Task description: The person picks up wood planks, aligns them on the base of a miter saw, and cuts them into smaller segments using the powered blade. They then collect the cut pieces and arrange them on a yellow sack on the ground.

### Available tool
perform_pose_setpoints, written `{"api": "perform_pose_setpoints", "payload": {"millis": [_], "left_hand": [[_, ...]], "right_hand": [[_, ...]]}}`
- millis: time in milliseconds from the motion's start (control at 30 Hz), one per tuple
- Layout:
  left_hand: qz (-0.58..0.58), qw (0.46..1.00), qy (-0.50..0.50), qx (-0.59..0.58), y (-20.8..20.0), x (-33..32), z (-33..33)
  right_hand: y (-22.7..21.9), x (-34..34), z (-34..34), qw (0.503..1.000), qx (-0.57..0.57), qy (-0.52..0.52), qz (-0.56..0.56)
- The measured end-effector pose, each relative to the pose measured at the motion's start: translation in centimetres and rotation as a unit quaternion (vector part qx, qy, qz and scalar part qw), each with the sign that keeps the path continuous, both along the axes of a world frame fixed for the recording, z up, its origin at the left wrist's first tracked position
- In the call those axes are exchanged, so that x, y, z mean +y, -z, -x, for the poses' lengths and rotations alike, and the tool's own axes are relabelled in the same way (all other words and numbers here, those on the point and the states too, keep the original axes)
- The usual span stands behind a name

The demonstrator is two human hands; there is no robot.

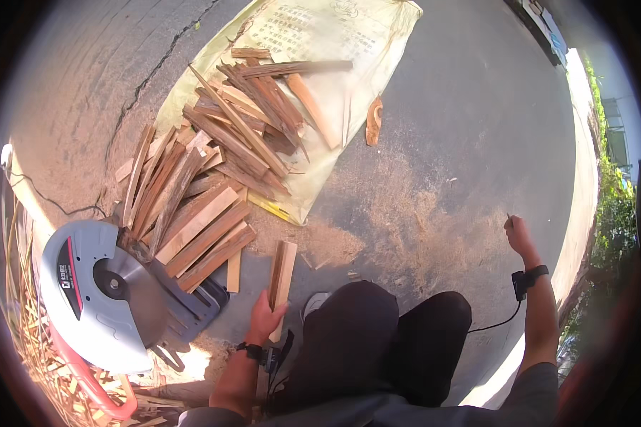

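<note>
My left hand [265, 320] is closed around a short squared wooden stick [283, 265], held upright beside my left knee. One face of the stick is pale and another is reddish brown. Out to the right, away from the wood, my right hand [520, 235] is closed, and a small dark tip pokes out past its fingers; what it belongs to is too small to name. Left of my left hand stands a cut-off saw with a grey guard [68, 285] and a round blade [139, 288]. Several cut sticks [210, 245] lie against its base.
A heap of split wood [249, 121] covers part of a pale yellow sack [377, 35]. A thin yellow object [269, 208] rests by the sack's near edge. One brown offcut [374, 122] lies apart. Sawdust [420, 213] coats the concrete. Wood slivers surround a red tube [85, 377] at lower left.
</note>
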State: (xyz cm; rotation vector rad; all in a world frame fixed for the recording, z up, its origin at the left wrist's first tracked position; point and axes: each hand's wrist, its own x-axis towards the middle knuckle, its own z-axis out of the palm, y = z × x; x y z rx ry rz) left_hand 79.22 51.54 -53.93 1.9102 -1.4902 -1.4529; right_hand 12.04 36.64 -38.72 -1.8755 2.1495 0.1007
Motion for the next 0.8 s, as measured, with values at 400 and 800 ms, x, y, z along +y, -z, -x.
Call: {"api": "perform_pose_setpoints", "payload": {"millis": [400,800], "left_hand": [[0.14,0.966,-0.212,0.048,-3.7,-14.0,2.5],[-0.007,0.896,-0.374,0.24,-17.0,-35.1,2.9]], "right_hand": [[3.3,-23.3,-17.6,0.989,-0.026,-0.092,-0.112],[19.6,-31.2,-28.6,0.989,-0.094,-0.025,-0.114]]}}
